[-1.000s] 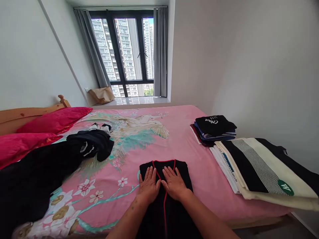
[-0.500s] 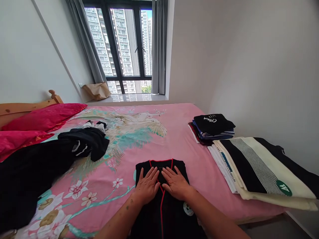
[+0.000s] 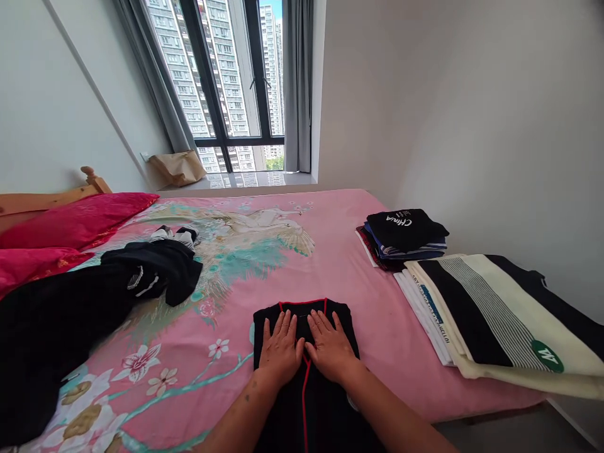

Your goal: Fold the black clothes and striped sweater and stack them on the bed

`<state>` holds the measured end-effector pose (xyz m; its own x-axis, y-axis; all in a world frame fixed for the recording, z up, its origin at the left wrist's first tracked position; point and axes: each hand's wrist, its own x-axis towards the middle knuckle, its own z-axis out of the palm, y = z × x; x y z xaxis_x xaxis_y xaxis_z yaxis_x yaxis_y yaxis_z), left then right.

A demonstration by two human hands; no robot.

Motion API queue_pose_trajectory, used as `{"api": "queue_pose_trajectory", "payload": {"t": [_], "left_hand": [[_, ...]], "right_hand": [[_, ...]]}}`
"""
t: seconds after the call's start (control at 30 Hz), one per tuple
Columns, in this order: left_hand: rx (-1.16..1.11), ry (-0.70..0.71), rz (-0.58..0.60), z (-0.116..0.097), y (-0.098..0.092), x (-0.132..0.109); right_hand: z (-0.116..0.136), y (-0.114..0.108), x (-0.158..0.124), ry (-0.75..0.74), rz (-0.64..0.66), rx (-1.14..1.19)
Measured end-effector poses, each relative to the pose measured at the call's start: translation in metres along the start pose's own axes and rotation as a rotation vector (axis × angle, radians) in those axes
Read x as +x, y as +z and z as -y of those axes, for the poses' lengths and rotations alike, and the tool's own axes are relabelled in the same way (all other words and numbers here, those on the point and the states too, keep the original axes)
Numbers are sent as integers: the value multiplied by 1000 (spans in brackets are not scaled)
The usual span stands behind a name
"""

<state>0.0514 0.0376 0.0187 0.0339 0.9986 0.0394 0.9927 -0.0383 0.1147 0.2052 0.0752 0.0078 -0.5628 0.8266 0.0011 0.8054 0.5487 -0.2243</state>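
A black shirt with red piping [image 3: 325, 402] lies folded into a narrow shape on the bed, its collar end pointing away from me. My left hand [image 3: 282, 346] rests flat on the left side of its upper part, fingers stretched out. Beside it, my right hand [image 3: 331, 346] lies flat on the right side, fingers also extended. The thumbs come close together over the red-edged front. My right wrist covers most of a round white badge on the shirt. The lower end of the shirt runs out of view.
Folded clothes [image 3: 408, 233] are stacked at the right, with larger cream and black folded garments [image 3: 500, 308] nearer me. Loose dark clothes [image 3: 151, 267] lie in a heap at left. Red pillows [image 3: 85, 220] sit by the headboard. A paper bag [image 3: 178, 168] stands on the windowsill.
Both hands stay flat on the shirt, with the fingers turned a little straighter forward. My right forearm now covers more of the badge. The view has shifted slightly.
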Motion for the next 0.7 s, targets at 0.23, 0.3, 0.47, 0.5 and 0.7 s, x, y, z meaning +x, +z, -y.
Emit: {"api": "queue_pose_trajectory", "payload": {"t": [0.23,0.3,0.47,0.5,0.7], "left_hand": [[-53,-53,24,2,-4,10],[-38,-34,17,3,-11,15],[0,-121,67,2,-5,30],[1,-151,67,1,-1,31],[49,-106,-8,-3,8,31]], "right_hand": [[4,0,8,146,-28,-8],[0,-10,12,16,1,8],[-6,-14,26,84,56,43],[-5,-10,28,137,36,35],[-4,4,31,107,-50,13]]}}
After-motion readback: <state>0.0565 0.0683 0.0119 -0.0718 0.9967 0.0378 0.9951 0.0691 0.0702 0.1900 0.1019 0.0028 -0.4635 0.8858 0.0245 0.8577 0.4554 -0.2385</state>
